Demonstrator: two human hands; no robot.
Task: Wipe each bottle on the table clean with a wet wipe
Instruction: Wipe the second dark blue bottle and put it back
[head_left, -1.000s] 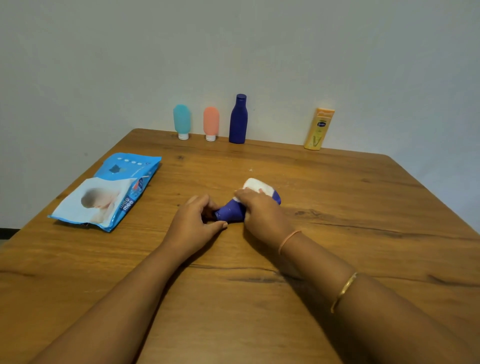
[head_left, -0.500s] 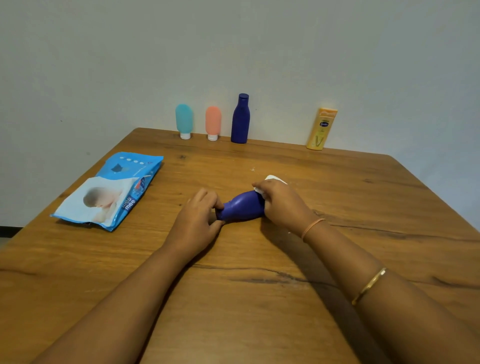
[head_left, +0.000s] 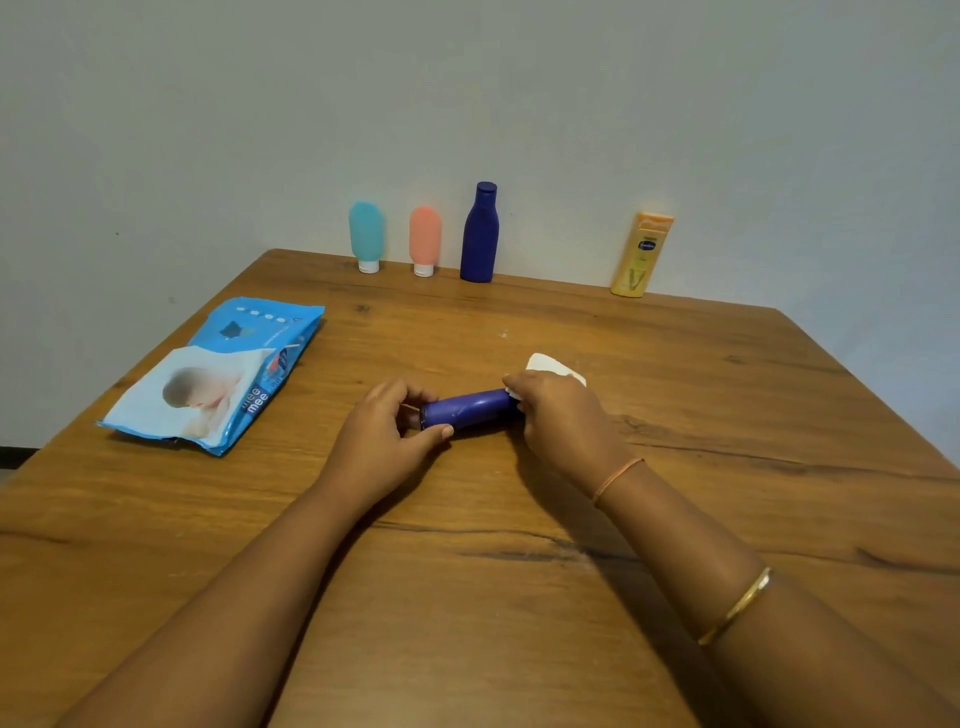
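A small purple-blue bottle lies on its side at the middle of the wooden table. My left hand pinches its left end between thumb and fingers. My right hand covers its right end and presses a white wet wipe against it; part of the wipe sticks out behind my fingers. Along the back wall stand a teal tube, a coral tube, a tall dark blue bottle and a yellow lotion tube.
A blue wet wipe pack lies flat near the table's left edge. The table's right edge slants away at the far right. Bare wood stretches between my hands and the row of bottles.
My right hand has slid the wipe along the bottle towards its right end, baring more of the purple body. The left hand has kept its hold on the left end.
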